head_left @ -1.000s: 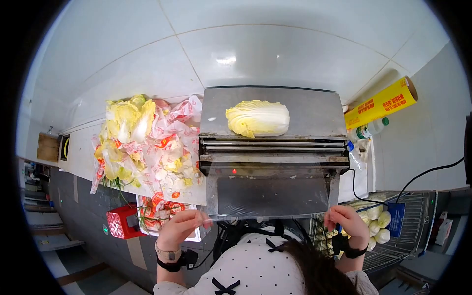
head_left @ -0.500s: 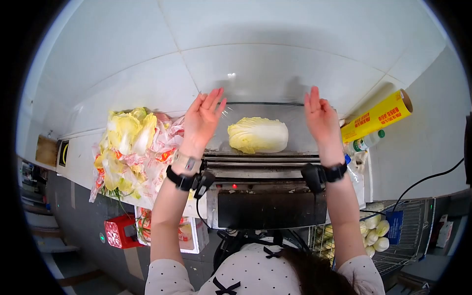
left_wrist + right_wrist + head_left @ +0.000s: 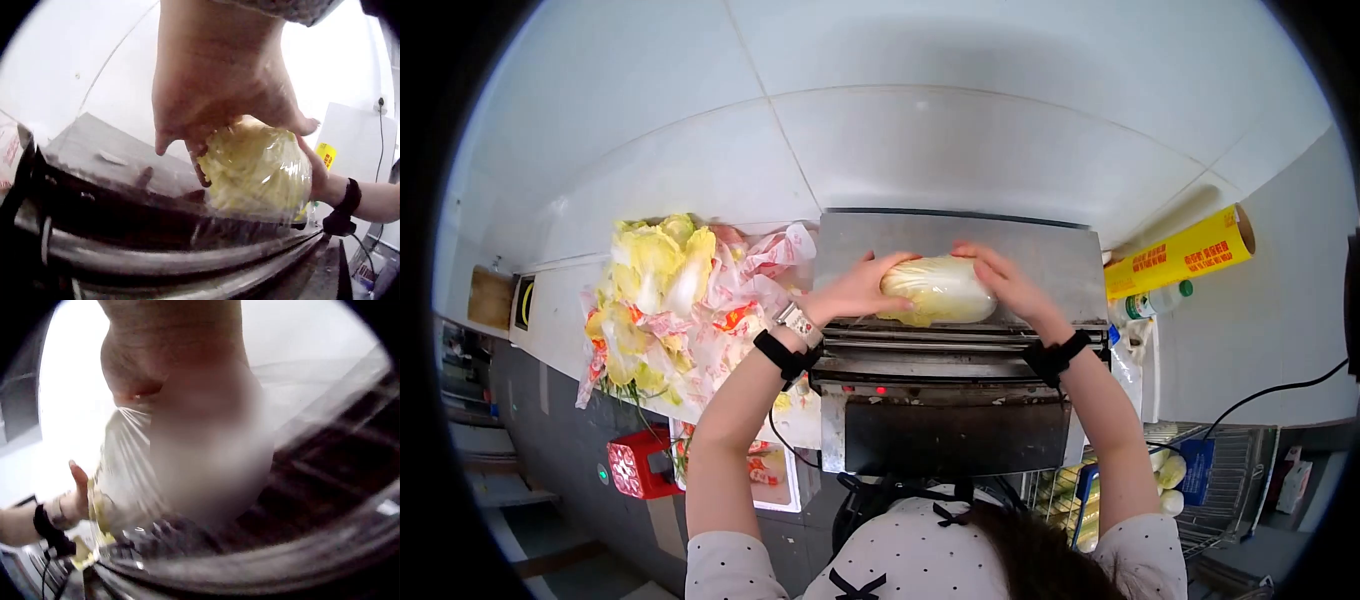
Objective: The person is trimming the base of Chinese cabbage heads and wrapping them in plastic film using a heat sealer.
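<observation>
A pale yellow-and-white napa cabbage (image 3: 943,287) lies on the steel top of a wrapping machine (image 3: 1040,240), behind its rollers. Clear film stretches tight and shiny over it, as the left wrist view shows on the cabbage (image 3: 262,172). The left hand (image 3: 862,290) grips its left end, fingers over the back and thumb at the front. Round the other end curls the right hand (image 3: 1012,288). In the right wrist view, film (image 3: 128,447) is drawn into folds under that palm; part of this view is blurred.
Loose cabbage leaves (image 3: 640,265) and crumpled printed wrappers (image 3: 775,255) cover the counter at left. On the right are a yellow film roll (image 3: 1180,250) and a green-capped bottle (image 3: 1160,298). A wire cart (image 3: 1230,490) with more cabbages stands below, a red stool (image 3: 640,463) at lower left.
Both hands went from the machine's front edge, where they held the film, to beyond the cabbage with fingers spread. Now they have come back in and hold the film-covered cabbage at both ends.
</observation>
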Available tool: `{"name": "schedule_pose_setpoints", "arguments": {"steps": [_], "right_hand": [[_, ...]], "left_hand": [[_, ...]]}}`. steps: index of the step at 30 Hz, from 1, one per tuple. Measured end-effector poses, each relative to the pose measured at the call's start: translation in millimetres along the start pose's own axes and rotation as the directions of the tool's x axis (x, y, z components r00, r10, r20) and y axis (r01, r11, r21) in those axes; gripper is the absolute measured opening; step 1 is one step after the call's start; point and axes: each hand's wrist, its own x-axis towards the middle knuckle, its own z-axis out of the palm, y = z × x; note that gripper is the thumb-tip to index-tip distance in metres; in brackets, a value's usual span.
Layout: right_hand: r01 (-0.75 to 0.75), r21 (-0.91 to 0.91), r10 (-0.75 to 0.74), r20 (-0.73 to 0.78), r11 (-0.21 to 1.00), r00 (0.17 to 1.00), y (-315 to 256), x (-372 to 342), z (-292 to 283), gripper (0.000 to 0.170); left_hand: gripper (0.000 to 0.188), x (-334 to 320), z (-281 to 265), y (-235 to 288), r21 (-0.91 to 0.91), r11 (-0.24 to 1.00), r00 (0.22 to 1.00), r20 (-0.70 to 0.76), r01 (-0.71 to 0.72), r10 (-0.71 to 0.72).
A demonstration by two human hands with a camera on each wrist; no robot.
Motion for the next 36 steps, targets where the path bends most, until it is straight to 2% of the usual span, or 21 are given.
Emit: {"name": "schedule_pose_setpoints", "arguments": {"steps": [3, 4, 6, 9, 12, 15, 18, 20, 23, 24, 27, 30, 32, 33, 36], "right_hand": [[0.062, -0.153, -0.051, 0.072, 0.986, 0.996, 1.0, -5.1, -0.3, 0.062], [0.063, -0.337, -0.021, 0.125, 0.939, 0.992, -5.1, -5.0, -2.0, 0.069], [0.095, -0.669, 0.059, 0.204, 0.737, 0.977, -23.8, -1.2, -12.5, 0.083], [0.255, -0.820, -0.088, 0.245, 0.512, 0.965, -26.4, -2.2, -15.9, 0.094], [0.275, -0.868, -0.132, 0.242, 0.413, 0.961, -24.8, -5.0, -16.1, 0.094], [0.166, -0.876, -0.024, 0.174, 0.454, 0.984, -24.5, -10.5, -12.7, 0.098], [0.105, -0.733, -0.001, 0.140, 0.672, 0.990, -6.0, -18.7, -14.0, 0.099], [0.111, -0.723, -0.029, 0.124, 0.682, 0.992, 5.5, -23.0, -14.3, 0.097], [0.091, -0.690, -0.017, 0.114, 0.718, 0.993, 3.5, -18.7, -14.3, 0.095], [0.083, -0.675, -0.007, 0.115, 0.733, 0.993, 0.7, -17.1, -13.7, 0.095], [-0.022, -0.485, 0.091, 0.118, 0.874, 0.989, -5.0, -21.7, -15.1, 0.094], [-0.005, -0.477, 0.063, 0.106, 0.879, 0.992, -14.0, -41.0, -9.1, 0.092], [0.014, -0.548, 0.015, 0.048, 0.836, 0.999, -19.0, -57.2, -2.8, 0.091], [0.024, -0.585, -0.014, 0.021, 0.811, 1.000, -21.3, -64.5, 0.6, 0.091], [-0.106, -0.358, 0.099, -0.037, 0.928, 0.994, -27.3, -81.4, 8.2, 0.081]], "left_hand": [[0.077, 0.3, -3.3, 6.6, 0.118, 0.993, 1.000, 0.018, -0.017, 0.015], [0.079, -0.2, -5.0, 8.5, 0.158, 0.987, 0.999, 0.038, -0.015, 0.009], [0.082, 2.1, -8.7, 13.8, 0.190, 0.982, 0.999, 0.051, -0.011, 0.002], [0.084, -1.2, -8.6, 18.9, 0.179, 0.984, 0.999, 0.040, 0.003, -0.011], [0.081, 1.8, -5.0, 12.1, 0.185, 0.983, 0.999, 0.041, -0.015, 0.008], [0.079, 3.8, -2.6, 5.7, 0.173, 0.984, 0.999, 0.037, -0.032, 0.026], [0.078, 4.3, -2.4, 4.4, 0.176, 0.983, 0.999, 0.004, -0.048, 0.048], [0.077, 5.6, -1.8, 2.5, 0.137, 0.990, 0.999, -0.010, -0.040, 0.041], [0.079, 5.3, -3.4, 6.6, -0.095, 0.995, 1.000, 0.015, 0.019, -0.017], [0.079, 5.1, -3.9, 10.6, -0.099, 0.994, 0.999, 0.029, 0.038, -0.035], [0.078, 3.7, -7.7, 20.4, -0.112, 0.991, 0.996, 0.052, 0.078, -0.073], [0.076, -5.1, 1.3, 27.2, -0.144, 0.986, 0.996, 0.046, 0.082, -0.076], [0.075, -12.7, 5.1, 35.3, -0.135, 0.987, 0.996, 0.037, 0.083, -0.078], [0.069, -17.8, 5.4, 36.9, -0.070, 0.997, 0.998, 0.046, 0.043, -0.040], [0.063, -27.8, 10.7, 48.7, -0.180, 0.977, 0.992, -0.027, 0.115, -0.121]]}}
